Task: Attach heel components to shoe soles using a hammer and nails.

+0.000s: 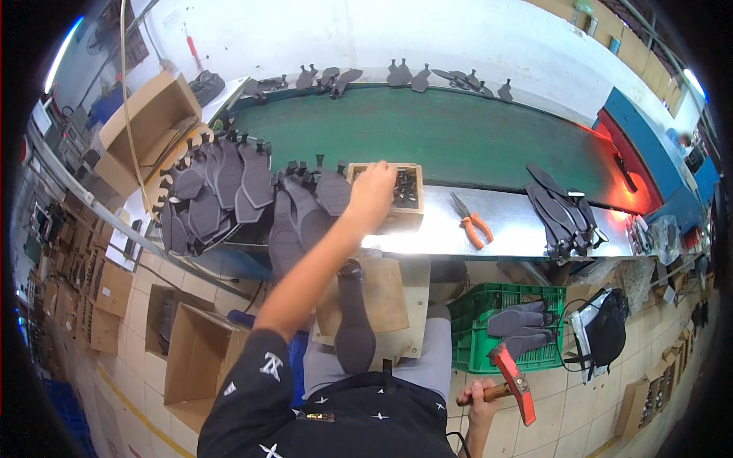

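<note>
My left hand [373, 195] reaches over a small wooden box [405, 221] holding small dark pieces, perhaps heel tips. Its fingers look bent together at the box, and their tips are hidden. Down at the lower right, my right hand [481, 403] grips the wooden handle of a hammer [515, 385] with a red head. A dark shoe sole [355, 328] lies on a pale board [414, 305] over my lap, its heel end away from me. Left of the box are piled grey heeled soles [217, 179].
Orange-handled pliers [475, 229] and more soles [561, 214] lie on the metal ledge. Behind runs a green conveyor belt [427, 130] toward a glowing red opening [626, 172]. A green crate [469, 347] with soles stands at right, cardboard boxes [202, 366] at left.
</note>
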{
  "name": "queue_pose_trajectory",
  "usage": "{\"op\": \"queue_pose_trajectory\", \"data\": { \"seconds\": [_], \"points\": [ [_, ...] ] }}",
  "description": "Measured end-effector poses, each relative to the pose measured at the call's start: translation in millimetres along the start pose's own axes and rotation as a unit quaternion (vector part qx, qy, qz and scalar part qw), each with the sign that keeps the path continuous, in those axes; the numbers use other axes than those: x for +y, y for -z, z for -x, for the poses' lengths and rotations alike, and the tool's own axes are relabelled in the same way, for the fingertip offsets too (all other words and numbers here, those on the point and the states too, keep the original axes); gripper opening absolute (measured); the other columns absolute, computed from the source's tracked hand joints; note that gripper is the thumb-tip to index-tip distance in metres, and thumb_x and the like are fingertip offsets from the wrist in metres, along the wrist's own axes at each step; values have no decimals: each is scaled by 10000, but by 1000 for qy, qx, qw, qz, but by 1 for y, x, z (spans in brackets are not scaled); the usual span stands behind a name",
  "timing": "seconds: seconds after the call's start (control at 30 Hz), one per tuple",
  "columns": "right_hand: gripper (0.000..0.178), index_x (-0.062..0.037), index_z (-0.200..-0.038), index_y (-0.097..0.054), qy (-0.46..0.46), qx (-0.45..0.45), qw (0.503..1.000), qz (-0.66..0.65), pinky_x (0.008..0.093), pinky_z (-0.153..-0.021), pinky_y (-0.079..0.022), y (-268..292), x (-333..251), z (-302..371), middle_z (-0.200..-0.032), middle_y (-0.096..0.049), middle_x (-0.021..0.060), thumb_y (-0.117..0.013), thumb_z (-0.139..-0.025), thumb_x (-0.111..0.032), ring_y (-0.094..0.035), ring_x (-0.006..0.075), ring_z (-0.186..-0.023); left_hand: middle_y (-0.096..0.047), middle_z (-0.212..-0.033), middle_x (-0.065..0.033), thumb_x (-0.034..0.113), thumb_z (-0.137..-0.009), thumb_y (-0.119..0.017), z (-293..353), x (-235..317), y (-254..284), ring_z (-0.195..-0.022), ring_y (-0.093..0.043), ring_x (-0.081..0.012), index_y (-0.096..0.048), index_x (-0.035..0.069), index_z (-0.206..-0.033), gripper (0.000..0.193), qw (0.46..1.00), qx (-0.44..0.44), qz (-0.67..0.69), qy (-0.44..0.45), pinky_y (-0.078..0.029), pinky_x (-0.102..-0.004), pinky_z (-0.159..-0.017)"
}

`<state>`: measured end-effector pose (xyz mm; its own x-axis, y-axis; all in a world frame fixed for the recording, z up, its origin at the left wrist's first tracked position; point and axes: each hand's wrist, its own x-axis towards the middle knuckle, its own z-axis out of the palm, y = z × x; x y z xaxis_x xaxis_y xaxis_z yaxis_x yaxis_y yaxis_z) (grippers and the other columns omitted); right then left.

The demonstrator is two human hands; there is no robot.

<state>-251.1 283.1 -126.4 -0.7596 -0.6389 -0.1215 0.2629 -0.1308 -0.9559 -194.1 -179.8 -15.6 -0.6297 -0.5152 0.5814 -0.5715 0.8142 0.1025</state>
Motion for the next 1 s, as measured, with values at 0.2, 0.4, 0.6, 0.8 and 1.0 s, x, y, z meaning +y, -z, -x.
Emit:
{"op": "queue_pose_trajectory", "data": {
  "seconds": [0.2,0.4,0.6,0.8,1.0],
  "points": [
    [145,-1,-860,-537,-7,-83,986,-141,259,-389,-342,-30,-26,-51,-591,-469,27,-609,-935,-102,-409,91,-427,-649,-857,-219,97,-752,-723,-56,-49,-97,-833,-663,-384,-657,-8,-847,156,987,-144,-41,-49,-538,-468,-725],
    [195,-43,-804,-454,58,-136,984,-103,251,-362,-320,-33,-24,-82,-557,-423,10,-582,-941,-97,-361,80,-396,-644,-775,-170,85,-736,-736,-44,-27,-42,-750,-650,-350,-724,23,-800,90,992,-37,122,12,-517,-412,-672],
    [325,26,-1163,-596,95,-214,969,-85,182,-418,-336,-80,-84,-111,-836,-666,129,-672,-916,-170,-419,26,-460,-657,-782,-78,-54,-707,-752,34,87,101,-677,-649,-184,-757,67,-921,246,946,100,299,-72,-514,-273,-613],
    [331,43,-1160,-596,59,-290,951,-86,176,-429,-349,-155,-122,-105,-949,-677,122,-678,-909,-158,-442,23,-489,-654,-928,-85,-61,-650,-754,113,101,168,-762,-630,-193,-748,12,-951,310,937,137,248,-202,-528,-276,-621],
    [204,56,-1012,-662,68,-352,933,2,197,-463,-414,-186,-130,-81,-947,-675,124,-713,-829,-17,-577,74,-596,-645,-1069,-112,19,-652,-691,148,78,170,-875,-637,-217,-731,-11,-983,335,923,188,160,-295,-576,-286,-711]
  ]
}}
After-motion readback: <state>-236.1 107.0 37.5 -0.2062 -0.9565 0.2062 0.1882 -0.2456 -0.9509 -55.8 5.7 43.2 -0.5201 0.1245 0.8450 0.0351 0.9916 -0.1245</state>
